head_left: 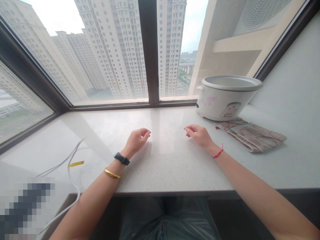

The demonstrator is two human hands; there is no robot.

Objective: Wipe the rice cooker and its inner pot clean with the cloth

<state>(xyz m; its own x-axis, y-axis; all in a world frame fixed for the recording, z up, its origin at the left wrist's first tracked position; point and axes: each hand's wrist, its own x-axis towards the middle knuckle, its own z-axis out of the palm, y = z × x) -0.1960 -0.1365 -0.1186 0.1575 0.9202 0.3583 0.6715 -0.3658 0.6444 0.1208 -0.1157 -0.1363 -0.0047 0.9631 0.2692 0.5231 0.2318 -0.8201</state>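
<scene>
My left hand (137,141) rests on the white speckled countertop (160,170), its fingers curled in with nothing visible in them. A dark watch (122,158) and a gold bangle (112,173) circle that wrist. Across a gap to the right, my right hand (198,136) is also loosely closed and holds nothing I can see. Round its wrist runs a red string bracelet (218,151). Nearest to the right hand are a folded brownish cloth (252,135) and, behind it, a white rice cooker (220,103) standing upright without a lid.
A white cable (72,181) with a yellow tag (76,164) lies at the left, passing by my left forearm. Windows with a dark frame (151,53) border the counter's back. A wall (295,83) stands at the right. A pixelated dark patch covers the lower left corner.
</scene>
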